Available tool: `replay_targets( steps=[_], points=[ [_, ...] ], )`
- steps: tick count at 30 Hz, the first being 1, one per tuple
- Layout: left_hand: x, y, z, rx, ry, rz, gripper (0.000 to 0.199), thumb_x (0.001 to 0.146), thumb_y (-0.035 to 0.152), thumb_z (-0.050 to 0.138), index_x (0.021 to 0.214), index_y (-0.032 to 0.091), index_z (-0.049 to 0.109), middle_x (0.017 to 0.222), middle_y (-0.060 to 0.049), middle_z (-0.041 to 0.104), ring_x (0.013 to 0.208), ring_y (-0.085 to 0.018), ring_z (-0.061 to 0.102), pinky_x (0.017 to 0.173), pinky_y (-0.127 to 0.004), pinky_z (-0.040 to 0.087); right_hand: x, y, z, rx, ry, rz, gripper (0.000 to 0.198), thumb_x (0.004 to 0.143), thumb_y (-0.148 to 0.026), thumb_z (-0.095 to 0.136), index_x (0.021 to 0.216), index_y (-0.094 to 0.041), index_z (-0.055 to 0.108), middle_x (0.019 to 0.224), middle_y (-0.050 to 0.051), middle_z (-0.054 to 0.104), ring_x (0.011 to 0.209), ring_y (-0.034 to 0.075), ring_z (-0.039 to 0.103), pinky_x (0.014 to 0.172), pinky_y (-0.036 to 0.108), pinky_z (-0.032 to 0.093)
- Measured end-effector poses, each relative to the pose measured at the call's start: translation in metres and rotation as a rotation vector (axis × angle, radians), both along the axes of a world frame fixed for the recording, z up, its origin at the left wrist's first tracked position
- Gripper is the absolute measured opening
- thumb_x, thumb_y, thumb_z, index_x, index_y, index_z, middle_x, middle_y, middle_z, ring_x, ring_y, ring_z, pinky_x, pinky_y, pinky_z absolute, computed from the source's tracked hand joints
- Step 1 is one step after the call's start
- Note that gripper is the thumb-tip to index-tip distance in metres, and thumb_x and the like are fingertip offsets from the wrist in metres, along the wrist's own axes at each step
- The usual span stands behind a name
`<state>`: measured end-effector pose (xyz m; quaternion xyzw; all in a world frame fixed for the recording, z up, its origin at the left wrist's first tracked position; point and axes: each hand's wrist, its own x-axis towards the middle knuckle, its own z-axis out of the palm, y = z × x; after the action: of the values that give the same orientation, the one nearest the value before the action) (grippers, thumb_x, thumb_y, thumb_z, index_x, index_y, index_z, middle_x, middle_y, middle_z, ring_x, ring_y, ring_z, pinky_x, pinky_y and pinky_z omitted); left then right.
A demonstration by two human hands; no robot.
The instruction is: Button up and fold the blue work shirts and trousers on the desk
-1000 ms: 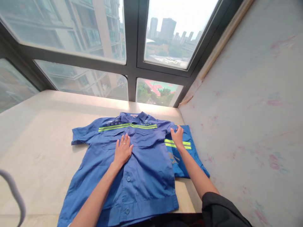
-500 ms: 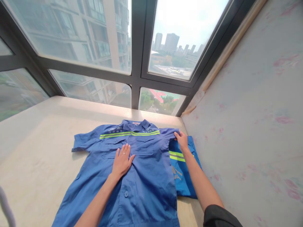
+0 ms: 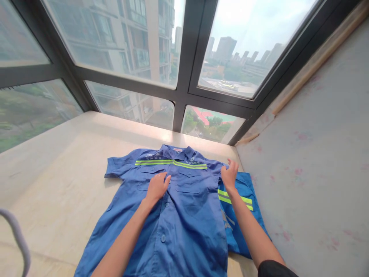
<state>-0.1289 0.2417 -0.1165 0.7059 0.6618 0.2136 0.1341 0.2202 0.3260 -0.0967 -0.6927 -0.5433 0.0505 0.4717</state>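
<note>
A blue short-sleeved work shirt [image 3: 190, 215] lies spread out, front up and collar toward the window, with a yellow-green and grey stripe across its chest. My left hand [image 3: 157, 187] is over the middle of the chest by the button placket, fingers bent and nothing in them; whether the fingertips touch the cloth I cannot tell. At the sleeve on the right side is my right hand [image 3: 230, 175], its fingers apart and partly raised. A brighter blue folded garment [image 3: 239, 227] with a similar stripe lies partly under the shirt, beside my right forearm.
The pale ledge [image 3: 72, 184] carries both garments. Windows with dark frames [image 3: 180, 92] rise behind it. A flower-patterned wall [image 3: 311, 184] stands close on the right. At the lower left a grey cord-like thing [image 3: 21, 242] curves into view.
My right hand has let go of the sleeve end it was pinching. My left hand, flat on the chest before, now has bent fingers. The view has swung slightly left.
</note>
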Motion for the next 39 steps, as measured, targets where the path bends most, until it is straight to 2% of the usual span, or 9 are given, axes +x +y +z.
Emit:
replay_targets(
  steps=[4,6,8,12,17,22,28,33,39],
  points=[
    [0.003,0.044,0.012,-0.062,-0.037,0.096,0.037,0.094,0.022,0.043,0.125,0.016,0.064,0.121,-0.012,0.069,0.113,-0.023,0.062,0.101,-0.035,0.045,-0.059,0.006,0.015,0.033,-0.083,0.429,0.035,0.083,-0.019,0.046,0.115,-0.018,0.060,0.110,0.012,0.062,0.097,0.023,0.061,0.087,0.040,0.052],
    [0.008,0.061,0.012,-0.083,-0.028,0.103,0.036,0.092,0.019,0.047,0.121,0.016,0.066,0.117,-0.012,0.069,0.111,-0.023,0.062,0.099,-0.033,0.045,-0.093,0.008,0.015,-0.005,-0.071,0.641,0.034,0.085,-0.018,0.047,0.117,-0.019,0.060,0.111,0.010,0.064,0.087,0.020,0.063,0.081,0.036,0.054],
    [0.013,0.072,0.009,-0.108,-0.017,0.101,0.032,0.089,0.016,0.051,0.113,0.018,0.071,0.112,-0.012,0.070,0.108,-0.023,0.063,0.094,-0.031,0.046,-0.123,0.012,0.009,-0.062,-0.104,0.788,0.036,0.085,-0.015,0.047,0.118,-0.019,0.061,0.113,0.010,0.065,0.088,0.019,0.064,0.082,0.036,0.054],
    [0.015,0.083,0.004,-0.145,-0.008,0.099,0.024,0.088,0.019,0.055,0.104,0.021,0.073,0.110,-0.011,0.068,0.103,-0.023,0.064,0.085,-0.030,0.047,-0.166,0.020,-0.006,-0.169,-0.288,0.929,0.043,0.084,-0.007,0.046,0.122,-0.019,0.062,0.121,0.011,0.064,0.112,0.023,0.061,0.097,0.038,0.050],
    [0.007,0.092,0.001,-0.187,-0.020,0.114,0.019,0.088,0.020,0.055,0.100,0.020,0.070,0.105,-0.011,0.070,0.097,-0.024,0.066,0.077,-0.030,0.046,-0.186,0.035,-0.014,-0.317,-0.533,1.071,0.056,0.081,0.001,0.048,0.129,-0.027,0.061,0.133,0.005,0.061,0.118,0.019,0.059,0.100,0.032,0.048],
    [0.005,0.098,-0.001,-0.205,-0.053,0.159,0.020,0.091,0.025,0.050,0.095,0.023,0.069,0.101,-0.009,0.073,0.094,-0.024,0.067,0.072,-0.030,0.043,-0.190,0.048,-0.011,-0.335,-0.666,1.087,0.045,0.087,-0.004,0.048,0.123,-0.026,0.064,0.133,0.004,0.060,0.115,0.019,0.061,0.096,0.029,0.048],
    [0.002,0.095,-0.005,-0.179,-0.205,0.186,0.011,0.085,0.035,0.063,0.081,0.026,0.068,0.086,-0.001,0.075,0.085,-0.022,0.067,0.064,-0.028,0.037,-0.193,0.052,-0.008,-0.383,-0.800,0.994,0.025,0.092,-0.013,0.050,0.113,-0.021,0.061,0.108,0.006,0.065,0.091,0.019,0.064,0.074,0.026,0.047],
    [-0.001,0.096,-0.004,-0.187,-0.279,0.176,0.009,0.083,0.032,0.063,0.079,0.026,0.068,0.083,0.000,0.075,0.083,-0.021,0.067,0.062,-0.028,0.035,-0.183,0.053,-0.010,-0.240,-0.816,1.003,0.016,0.092,-0.015,0.053,0.098,-0.021,0.067,0.100,0.005,0.062,0.085,0.016,0.061,0.069,0.023,0.043],
    [-0.006,0.104,-0.012,-0.153,-0.489,0.089,0.008,0.082,0.029,0.064,0.084,0.024,0.070,0.083,-0.001,0.075,0.078,-0.018,0.067,0.067,-0.027,0.042,-0.180,0.049,-0.028,-0.056,-0.551,0.975,0.019,0.087,-0.009,0.054,0.095,-0.022,0.065,0.105,0.004,0.064,0.087,0.014,0.061,0.074,0.022,0.045]
  ],
)
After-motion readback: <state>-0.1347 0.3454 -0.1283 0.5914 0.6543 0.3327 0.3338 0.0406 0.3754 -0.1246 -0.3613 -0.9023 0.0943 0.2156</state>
